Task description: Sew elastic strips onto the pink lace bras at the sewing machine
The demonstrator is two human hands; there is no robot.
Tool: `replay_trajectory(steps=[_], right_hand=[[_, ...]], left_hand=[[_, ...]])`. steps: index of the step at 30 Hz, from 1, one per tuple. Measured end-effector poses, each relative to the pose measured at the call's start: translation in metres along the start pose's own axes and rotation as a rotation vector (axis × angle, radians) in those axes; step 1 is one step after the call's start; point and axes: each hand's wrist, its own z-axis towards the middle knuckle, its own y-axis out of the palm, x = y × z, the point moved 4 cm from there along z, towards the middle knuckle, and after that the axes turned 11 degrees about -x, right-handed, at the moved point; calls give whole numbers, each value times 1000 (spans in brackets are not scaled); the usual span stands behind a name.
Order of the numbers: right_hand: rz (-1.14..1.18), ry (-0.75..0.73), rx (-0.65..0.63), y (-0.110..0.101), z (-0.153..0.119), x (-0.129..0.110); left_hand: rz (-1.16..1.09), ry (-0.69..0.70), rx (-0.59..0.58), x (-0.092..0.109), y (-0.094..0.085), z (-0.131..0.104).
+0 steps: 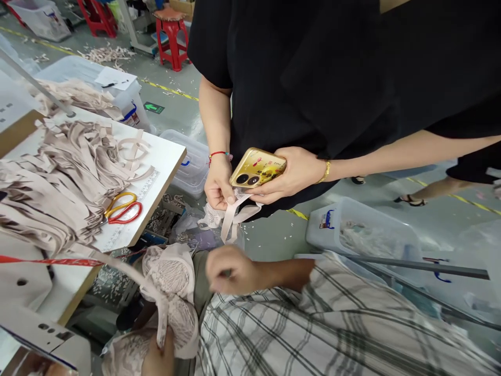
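A beige lace bra (170,271) lies over my lap, its strap (139,277) stretching up towards the sewing table. At the bottom edge, my left hand (158,355) is closed on the bra near this strap. My right hand (230,269) hovers in front of my plaid shirt, blurred, with curled fingers and thumb forming a ring; nothing shows in it. Just beyond it, a co-worker's hands (219,185) hold a light lace piece with straps (230,214) and a gold phone (258,168).
Beige straps (58,183) are heaped on the white table (164,151), beside red-and-yellow-handled scissors (121,209). Part of a sewing machine (47,334) stands at lower left. Plastic bins (352,235) and a red stool (172,39) stand on the floor. The co-worker stands close by.
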Motion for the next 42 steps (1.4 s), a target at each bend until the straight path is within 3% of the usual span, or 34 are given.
replay_trajectory(steps=[3, 5, 10, 14, 15, 18, 23, 25, 27, 31, 33, 35, 37, 38, 39, 42], right_hand=[[122, 46, 399, -55, -37, 14], [197, 112, 547, -68, -41, 23], [450, 211, 543, -63, -14, 30], [534, 302, 525, -65, -7, 25], [530, 308, 517, -66, -8, 24], [451, 293, 506, -68, -13, 20], [334, 263, 457, -57, -25, 15], [285, 277, 439, -49, -29, 15], [181, 294, 427, -39, -31, 18], [45, 291, 375, -21, -34, 24], [101, 321, 250, -12, -37, 23], [156, 367, -98, -2, -40, 15], [166, 345, -496, 3, -41, 3], [141, 298, -588, 2, -38, -2], [96, 235, -579, -2, -31, -6], [-69, 63, -387, -6, 5, -5]], left_hand=[[11, -58, 35, -20, 23, 34], [30, -34, 31, -25, 30, 42], [56, -11, 53, -28, 29, 34], [-47, 109, 385, -12, -2, 14], [-132, 186, 474, -1, -14, 6], [-465, 426, 503, 51, -47, -20], [-720, 867, 375, 174, -91, -59], [-769, 963, 250, 207, -96, -61], [-844, 995, 128, 221, -96, -57], [-850, 993, 80, 208, -94, -52], [-794, 941, 108, 189, -99, -53], [-761, 873, 113, 166, -108, -56], [-725, 838, 40, 146, -117, -60], [-694, 845, -19, 137, -122, -63], [-657, 862, -80, 131, -126, -66], [-570, 919, -174, 117, -135, -71]])
